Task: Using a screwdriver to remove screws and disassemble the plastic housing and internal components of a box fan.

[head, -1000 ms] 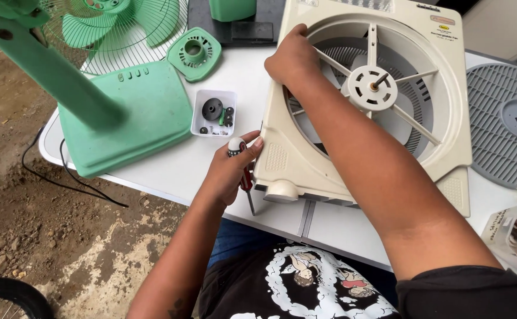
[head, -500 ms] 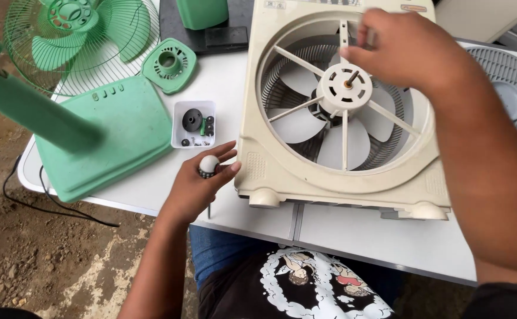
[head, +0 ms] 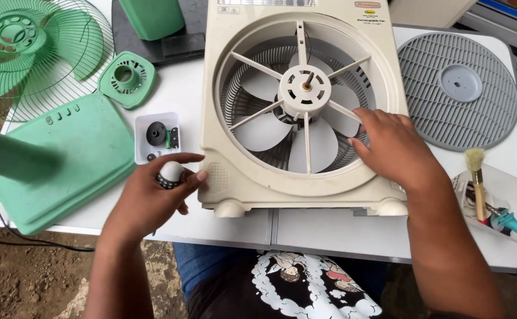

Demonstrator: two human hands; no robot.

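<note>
With our left hand [head: 152, 192] closed around the white knob [head: 170, 173] just left of the cream box fan [head: 302, 106], we should keep our right hand [head: 391, 145] spread flat, steadying its frame.

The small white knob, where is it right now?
In the head view the small white knob sits in the left hand, low and left of the cream box fan, just below the small white parts tray.

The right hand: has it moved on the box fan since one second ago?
Yes. The right hand went from the box fan frame's upper-left corner to its lower-right rim.
</note>
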